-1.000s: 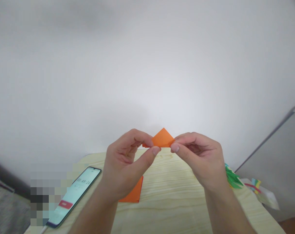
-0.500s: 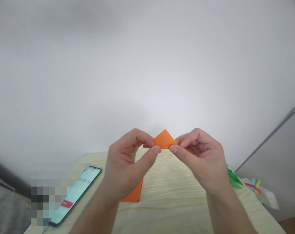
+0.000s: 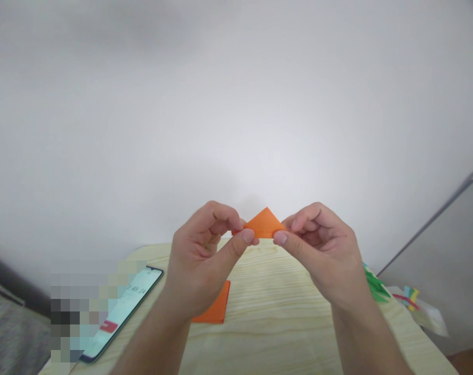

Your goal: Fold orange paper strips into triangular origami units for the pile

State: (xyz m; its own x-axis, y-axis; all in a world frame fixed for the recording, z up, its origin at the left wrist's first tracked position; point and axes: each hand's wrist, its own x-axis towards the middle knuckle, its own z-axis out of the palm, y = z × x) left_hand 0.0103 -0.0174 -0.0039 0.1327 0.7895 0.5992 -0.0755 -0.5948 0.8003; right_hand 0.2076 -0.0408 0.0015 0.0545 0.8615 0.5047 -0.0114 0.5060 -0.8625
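An orange folded paper [image 3: 266,221] is held up above the far edge of the table, its triangular point upward and a narrow folded band along its bottom. My left hand [image 3: 207,255] pinches its left corner between thumb and fingers. At the opposite corner, my right hand [image 3: 322,250] grips it the same way, thumb on the near face. A small strip of orange sticks out behind my left fingertips. Below my left hand lies a stack of orange paper [image 3: 216,307], partly hidden by the hand and wrist.
A phone [image 3: 123,312] with a lit screen lies at the table's left, partly covered by a pixelated patch. The pale wood table [image 3: 275,323] meets a white wall. Green paper [image 3: 376,286] and a clear bag with coloured pieces [image 3: 419,307] are at the right edge.
My left thumb and fingers have shifted slightly along the paper's left corner. The paper has moved a touch to the right, and less of the orange strip shows behind my left fingers.
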